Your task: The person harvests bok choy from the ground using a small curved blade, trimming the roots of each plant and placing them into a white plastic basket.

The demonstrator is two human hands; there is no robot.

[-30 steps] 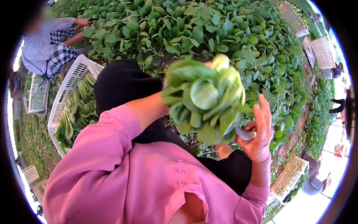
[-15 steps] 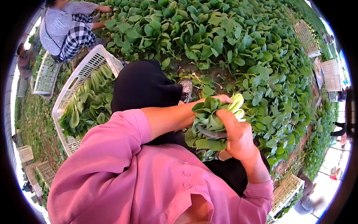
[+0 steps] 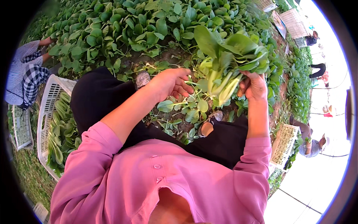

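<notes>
I'm out on a working vegetable plot, a farm field at harvest: from ten round to two o'clock runs a dense bed of leafy plants [image 3: 126, 24], rooted straight in dark soil [image 3: 169, 56]. The bunch of greens [image 3: 223, 71] held up toward one o'clock has similar broad leaves on pale stems. At nine o'clock a slatted white crate [image 3: 43, 127] holds picked greens [image 3: 64, 130]; another pale crate [image 3: 285, 143] sits past three, and more crates [image 3: 292, 21] near two. Co-workers bend low at ten [image 3: 22, 80] and past three [image 3: 312, 148]. Whether the glare at four is sky or sheeting, I can't tell.
</notes>
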